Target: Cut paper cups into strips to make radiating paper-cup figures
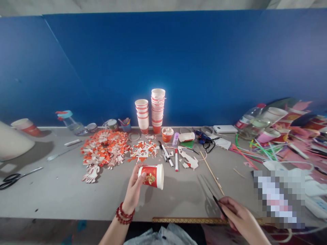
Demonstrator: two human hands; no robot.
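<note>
My left hand [136, 185] is closed around a red paper cup [149, 176] with a printed picture on its side. The cup lies tipped sideways above the table, its white rim facing right. Low on the right, my right hand [233, 211] grips the black handles of a pair of scissors [216, 200]. Their thin blades point up and left, apart from the cup; how far they are spread is hard to make out. Between and beyond the hands lie paper scraps [187, 159], a red-capped marker [176, 160] and black-and-white pens [166, 153].
Two stacks of paper cups [157, 110] stand by the blue partition [178, 61]. A heap of orange-and-white paper cutouts [102, 149] lies left, with other scissors [19, 177] beyond. A glue gun [204, 137], wooden stick [212, 173], phone-like white device [224, 129] and bottles [251, 117] occupy the right.
</note>
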